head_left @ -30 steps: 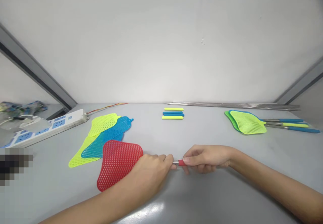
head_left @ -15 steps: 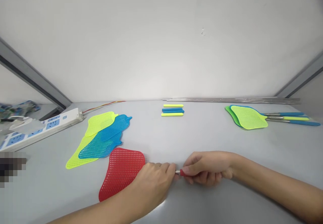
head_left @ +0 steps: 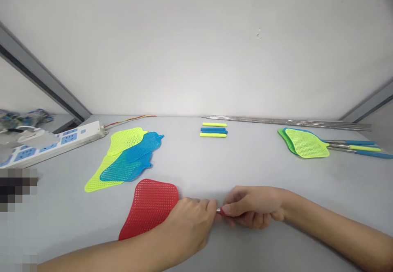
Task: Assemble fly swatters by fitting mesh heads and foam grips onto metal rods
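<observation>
A red fly swatter (head_left: 155, 204) lies across the front of the table, its mesh head pointing left. My left hand (head_left: 192, 221) is wrapped round its shaft just beside the head and hides most of it. A short bit of metal rod (head_left: 218, 210) shows between my two hands. On the right, my right hand (head_left: 253, 206) pinches a red handle (head_left: 222, 212) at the end of that rod; the palm and fingers cover the rest of the handle.
Loose yellow and blue swatter heads (head_left: 125, 165) overlap on the left, near a white power strip (head_left: 92, 131). Several yellow and blue handles (head_left: 213, 135) lie mid-table. Metal rods (head_left: 285, 121) run along the wall. Whole swatters (head_left: 310, 143) are stacked at right.
Less of the metal rod shows between my hands; they are slightly closer together. The grips look the same, and the whole view has shifted a little.
</observation>
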